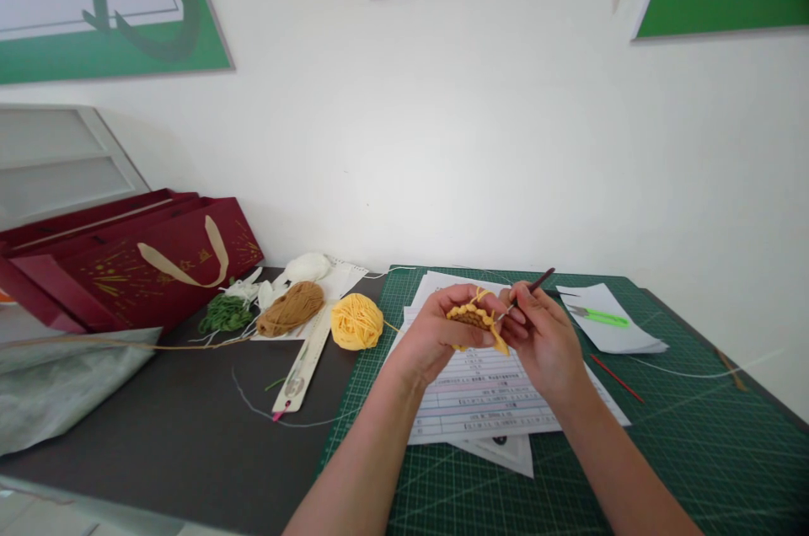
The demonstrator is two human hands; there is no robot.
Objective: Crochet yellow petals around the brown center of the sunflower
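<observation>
Between the fingers of my left hand [436,334] is a small crochet piece [471,317], brown in the middle with a yellow edge. Yellow yarn passes over the left fingers. My right hand [543,334] grips a crochet hook [540,279] with a dark handle, its metal tip at the piece's right edge. A short yellow bit hangs below the tip. Both hands are above printed sheets [486,401]. Left of them sits a yellow yarn ball [356,322], with a strand running toward the hands.
A green cutting mat [695,452] lies under the papers. To the right are a white paper stack [613,325], a green cutter [600,317] and a red stick [616,377]. Leftward lie brown yarn [291,308], green yarn [226,313], a bookmark-like strip [303,367] and a red bag [139,266].
</observation>
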